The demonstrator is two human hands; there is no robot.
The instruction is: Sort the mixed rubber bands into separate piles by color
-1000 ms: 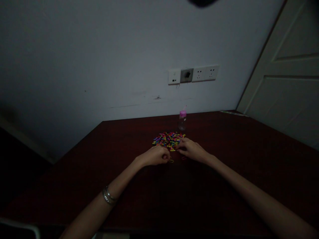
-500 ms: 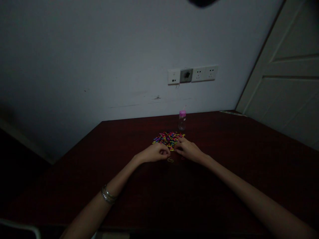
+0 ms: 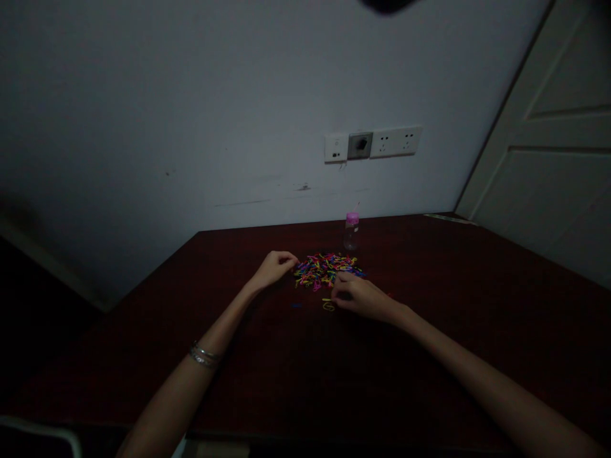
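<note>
A pile of small, many-coloured rubber bands [image 3: 317,270] lies on the dark red table. At the pile's left edge is my left hand [image 3: 275,267], its thumb and fingertips pinched together; whatever they hold is too small to make out. My right hand [image 3: 358,294] is closed at the pile's front right, with a short yellow band [image 3: 327,299] showing at its fingertips. Just below it, a yellow looped band [image 3: 328,306] rests on the table. A blue band [image 3: 296,305] lies apart, in front of the pile.
Behind the pile stands a clear bottle with a pink lid [image 3: 352,232]. The table [image 3: 258,375] meets a pale wall bearing a row of sockets [image 3: 372,144]. To the right is a panelled door [image 3: 554,146].
My left hand has moved left and away from me, from the pile's front to its left edge. My right hand has shifted slightly toward me. The yellow strip and blue band now show.
</note>
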